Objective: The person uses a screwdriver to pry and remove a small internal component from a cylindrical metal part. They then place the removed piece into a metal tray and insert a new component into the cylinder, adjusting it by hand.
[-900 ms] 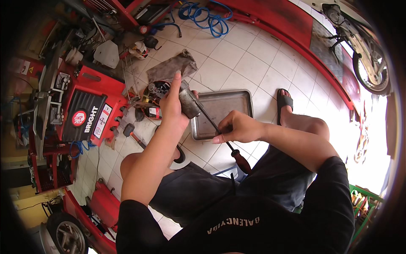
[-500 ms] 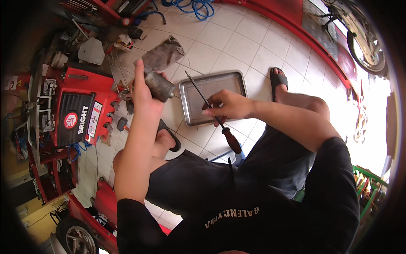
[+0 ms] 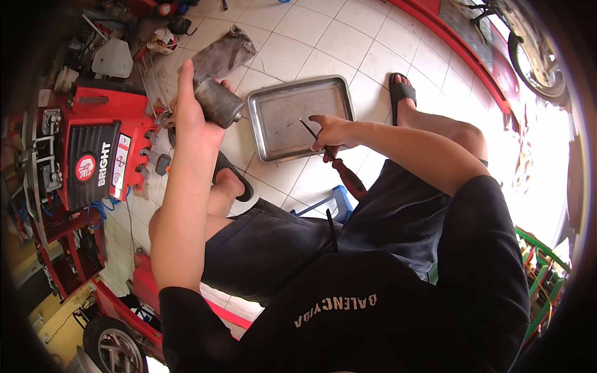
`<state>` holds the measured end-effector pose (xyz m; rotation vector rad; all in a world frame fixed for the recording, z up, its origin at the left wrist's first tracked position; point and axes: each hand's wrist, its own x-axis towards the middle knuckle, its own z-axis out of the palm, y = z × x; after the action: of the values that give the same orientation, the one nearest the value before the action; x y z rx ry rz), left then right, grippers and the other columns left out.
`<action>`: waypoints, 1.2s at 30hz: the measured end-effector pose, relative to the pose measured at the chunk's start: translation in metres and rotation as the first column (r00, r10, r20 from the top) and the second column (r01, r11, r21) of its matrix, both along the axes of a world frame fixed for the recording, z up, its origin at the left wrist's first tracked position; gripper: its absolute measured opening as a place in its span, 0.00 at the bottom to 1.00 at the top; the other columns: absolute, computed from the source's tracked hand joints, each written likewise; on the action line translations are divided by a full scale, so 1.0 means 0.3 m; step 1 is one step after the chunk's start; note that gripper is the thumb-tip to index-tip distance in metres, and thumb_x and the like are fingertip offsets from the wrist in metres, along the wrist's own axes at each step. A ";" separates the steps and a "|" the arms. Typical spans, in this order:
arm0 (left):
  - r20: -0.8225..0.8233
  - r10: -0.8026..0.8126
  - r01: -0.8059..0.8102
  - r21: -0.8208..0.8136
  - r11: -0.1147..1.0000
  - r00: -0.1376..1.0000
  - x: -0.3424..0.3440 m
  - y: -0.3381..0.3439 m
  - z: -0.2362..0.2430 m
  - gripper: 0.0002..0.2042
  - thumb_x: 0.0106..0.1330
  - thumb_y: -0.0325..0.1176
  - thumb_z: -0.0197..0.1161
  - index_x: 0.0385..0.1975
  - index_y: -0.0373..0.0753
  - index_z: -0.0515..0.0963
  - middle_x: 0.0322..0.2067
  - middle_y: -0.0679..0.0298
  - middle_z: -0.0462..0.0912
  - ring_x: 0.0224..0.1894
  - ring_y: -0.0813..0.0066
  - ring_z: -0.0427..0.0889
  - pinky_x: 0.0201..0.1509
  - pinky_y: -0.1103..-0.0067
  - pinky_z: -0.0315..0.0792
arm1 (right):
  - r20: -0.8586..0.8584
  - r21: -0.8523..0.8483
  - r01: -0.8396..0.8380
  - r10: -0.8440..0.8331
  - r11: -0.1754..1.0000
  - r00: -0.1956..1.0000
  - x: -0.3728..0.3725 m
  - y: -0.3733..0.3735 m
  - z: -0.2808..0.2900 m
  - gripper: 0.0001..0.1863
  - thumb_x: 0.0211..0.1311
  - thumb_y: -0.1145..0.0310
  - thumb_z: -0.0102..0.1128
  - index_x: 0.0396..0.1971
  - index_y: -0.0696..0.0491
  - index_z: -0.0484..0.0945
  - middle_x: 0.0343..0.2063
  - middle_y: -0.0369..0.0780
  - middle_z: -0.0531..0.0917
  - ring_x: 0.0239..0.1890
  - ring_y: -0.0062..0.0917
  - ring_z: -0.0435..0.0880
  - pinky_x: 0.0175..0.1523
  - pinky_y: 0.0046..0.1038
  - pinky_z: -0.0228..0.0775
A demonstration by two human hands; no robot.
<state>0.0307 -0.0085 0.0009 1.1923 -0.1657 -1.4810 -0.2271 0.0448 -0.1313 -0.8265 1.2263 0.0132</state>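
My left hand [image 3: 198, 105] is wrapped round a dirty grey metal cylinder [image 3: 219, 104], which looks like a small motor. Its rounded end points to the lower right, and my thumb stretches up along its left side. My right hand [image 3: 336, 133] grips a screwdriver [image 3: 349, 177] by the shaft, near the brown-red handle. The handle hangs toward my lap while the dark shaft slants up and left over a shallow metal tray [image 3: 255, 133]. Screwdriver and cylinder are well apart. Part of the shaft is hidden by my fingers.
A stained grey cloth [image 3: 224, 55] lies on the tiled floor beyond my left hand. To the left stands a red machine [image 3: 93, 146] beside cluttered tools, with a small black-headed mallet [image 3: 163, 164] near it. A blue plastic frame [image 3: 339, 202] shows between my legs.
The view has shifted, so the surroundings sit further up and left. My right hand has turned the screwdriver, whose shaft now looks shorter. My left hand still holds the cylinder.
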 end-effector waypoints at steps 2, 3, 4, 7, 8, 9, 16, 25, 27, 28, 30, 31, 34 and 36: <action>-0.014 -0.028 0.028 -0.008 1.000 0.999 -0.008 -0.006 0.000 0.25 0.62 0.52 0.75 0.41 0.36 0.75 0.31 0.60 0.80 0.35 0.65 0.83 0.41 0.69 0.82 | -0.007 0.045 -0.126 0.126 0.991 0.992 -0.023 -0.022 -0.076 0.48 0.61 0.81 0.62 0.78 0.56 0.47 0.32 0.49 0.83 0.21 0.30 0.84 0.23 0.31 0.79; -0.016 -0.035 0.035 -0.011 0.999 0.999 -0.002 -0.004 -0.002 0.26 0.62 0.53 0.76 0.40 0.35 0.75 0.32 0.59 0.81 0.35 0.65 0.83 0.42 0.69 0.83 | -0.003 0.069 -0.196 0.196 0.978 0.981 -0.008 -0.032 -0.067 0.47 0.60 0.79 0.62 0.78 0.56 0.50 0.29 0.47 0.84 0.19 0.27 0.82 0.20 0.30 0.75; -0.013 -0.034 0.034 -0.013 0.999 0.999 0.003 -0.002 -0.004 0.26 0.62 0.53 0.75 0.40 0.35 0.75 0.31 0.59 0.81 0.35 0.65 0.83 0.42 0.68 0.83 | -0.060 0.014 -0.234 0.235 0.972 0.970 -0.002 -0.029 -0.055 0.46 0.60 0.78 0.62 0.78 0.56 0.52 0.27 0.45 0.83 0.18 0.26 0.79 0.19 0.29 0.71; -0.010 -0.038 0.037 -0.017 0.999 0.999 0.004 0.000 -0.004 0.26 0.63 0.53 0.75 0.40 0.35 0.75 0.31 0.59 0.81 0.35 0.65 0.83 0.42 0.68 0.83 | -0.194 -0.111 -0.299 0.275 0.948 0.942 0.011 -0.016 -0.021 0.41 0.66 0.70 0.58 0.78 0.53 0.54 0.24 0.42 0.83 0.15 0.22 0.72 0.16 0.30 0.63; -0.011 -0.036 0.036 -0.015 0.999 0.999 0.002 0.001 -0.005 0.26 0.63 0.53 0.75 0.40 0.35 0.75 0.31 0.59 0.81 0.35 0.65 0.83 0.42 0.68 0.83 | -0.194 -0.090 -0.268 0.247 0.959 0.949 0.013 -0.012 -0.022 0.39 0.68 0.69 0.57 0.78 0.52 0.54 0.25 0.42 0.84 0.15 0.22 0.72 0.16 0.30 0.63; -0.011 -0.036 0.036 -0.013 0.999 0.999 0.001 0.000 -0.004 0.26 0.63 0.53 0.75 0.40 0.35 0.75 0.31 0.59 0.81 0.35 0.65 0.83 0.42 0.68 0.83 | -0.194 -0.070 -0.234 0.217 0.970 0.957 0.010 -0.008 -0.026 0.38 0.70 0.69 0.56 0.78 0.51 0.54 0.25 0.42 0.84 0.15 0.22 0.71 0.17 0.30 0.63; -0.002 -0.040 0.040 -0.011 0.999 0.999 -0.007 0.003 -0.001 0.27 0.61 0.54 0.76 0.42 0.37 0.74 0.33 0.60 0.78 0.36 0.63 0.82 0.41 0.67 0.81 | -0.129 -0.065 -0.248 0.238 0.967 0.963 0.009 0.008 -0.011 0.36 0.77 0.70 0.47 0.80 0.45 0.48 0.34 0.44 0.90 0.16 0.21 0.70 0.21 0.27 0.66; -0.040 -0.057 0.057 0.007 0.998 0.998 -0.011 0.007 0.000 0.27 0.61 0.54 0.76 0.41 0.36 0.75 0.32 0.60 0.80 0.35 0.65 0.82 0.42 0.68 0.81 | -0.150 0.018 -0.340 0.339 0.940 0.929 0.017 -0.010 0.043 0.35 0.78 0.72 0.44 0.81 0.44 0.47 0.38 0.43 0.91 0.17 0.21 0.72 0.21 0.28 0.67; -0.068 -0.069 0.070 0.019 0.997 0.995 -0.002 0.000 -0.014 0.29 0.59 0.56 0.78 0.43 0.38 0.74 0.34 0.60 0.77 0.37 0.62 0.81 0.41 0.67 0.81 | -0.137 -0.057 -0.386 0.376 0.921 0.917 0.011 -0.013 -0.003 0.35 0.73 0.74 0.43 0.79 0.44 0.53 0.37 0.45 0.90 0.20 0.23 0.75 0.20 0.30 0.68; -0.072 -0.074 0.076 0.017 0.997 0.995 -0.002 -0.003 -0.015 0.29 0.59 0.56 0.78 0.43 0.38 0.74 0.34 0.60 0.77 0.36 0.62 0.81 0.41 0.67 0.81 | -0.133 -0.095 -0.407 0.394 0.908 0.910 0.006 -0.016 -0.022 0.36 0.71 0.76 0.42 0.79 0.44 0.56 0.37 0.45 0.90 0.21 0.25 0.77 0.20 0.32 0.68; -0.081 -0.083 0.084 0.016 0.996 0.993 -0.002 -0.002 -0.013 0.29 0.59 0.56 0.78 0.43 0.38 0.74 0.33 0.60 0.77 0.36 0.62 0.82 0.41 0.67 0.81 | -0.185 -0.192 -0.377 0.344 0.906 0.921 0.004 -0.008 -0.036 0.37 0.68 0.76 0.42 0.78 0.44 0.58 0.35 0.45 0.90 0.23 0.26 0.80 0.21 0.33 0.72; -0.062 -0.083 0.084 0.006 0.996 0.995 -0.003 0.001 -0.012 0.29 0.59 0.56 0.78 0.43 0.38 0.73 0.33 0.60 0.77 0.36 0.62 0.81 0.41 0.67 0.81 | -0.208 -0.239 -0.363 0.318 0.900 0.925 0.011 -0.006 -0.030 0.37 0.66 0.77 0.41 0.78 0.44 0.59 0.35 0.45 0.90 0.24 0.26 0.82 0.22 0.33 0.74; -0.036 -0.082 0.082 -0.003 0.997 0.996 -0.014 0.001 -0.003 0.29 0.59 0.55 0.78 0.42 0.38 0.73 0.33 0.60 0.77 0.36 0.62 0.81 0.41 0.67 0.81 | -0.236 -0.362 -0.416 0.349 0.834 0.907 0.016 -0.032 -0.065 0.39 0.64 0.77 0.40 0.78 0.44 0.59 0.36 0.45 0.90 0.27 0.30 0.85 0.26 0.34 0.78; -0.057 -0.076 0.077 0.015 0.997 0.996 -0.022 -0.004 0.000 0.29 0.59 0.55 0.78 0.43 0.38 0.73 0.33 0.60 0.77 0.36 0.62 0.81 0.41 0.67 0.81 | -0.230 -0.561 -0.380 0.302 0.735 0.925 0.014 -0.045 -0.081 0.39 0.63 0.78 0.40 0.78 0.44 0.60 0.39 0.45 0.90 0.28 0.33 0.86 0.28 0.35 0.80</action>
<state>0.0240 -0.0098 0.0011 1.1680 -0.1624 -1.5839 -0.2230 0.0313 -0.1555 -1.6317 1.1873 -0.0267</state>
